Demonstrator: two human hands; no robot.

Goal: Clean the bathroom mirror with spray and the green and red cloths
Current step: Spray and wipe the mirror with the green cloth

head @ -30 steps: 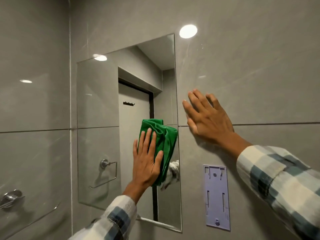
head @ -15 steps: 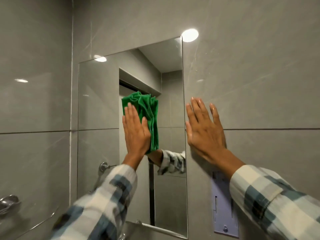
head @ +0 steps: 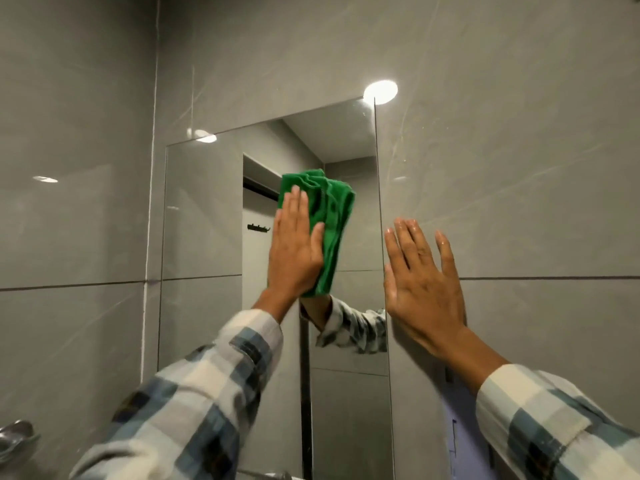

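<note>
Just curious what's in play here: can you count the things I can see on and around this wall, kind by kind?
Hands: 2, the left hand pressing the cloth to the glass, the right hand flat on the tile
Green cloth: 1
Mirror: 1
Pale wall plate, partly hidden: 1
Chrome fixture at the lower left edge: 1
Red cloth, spray: 0 in view
Total: 6

The left hand [head: 294, 251] lies flat over the green cloth [head: 332, 220], hiding the cloth's lower left part and the mirror [head: 204, 209] glass behind it. The mirror's bottom edge runs out of the frame. Both plaid sleeves [head: 194, 407] are cut off by the lower edge. The right hand [head: 422, 289] and its sleeve cover most of a pale wall plate [head: 460, 441]. A chrome fitting [head: 15, 439] at lower left is cropped and blurred.
</note>
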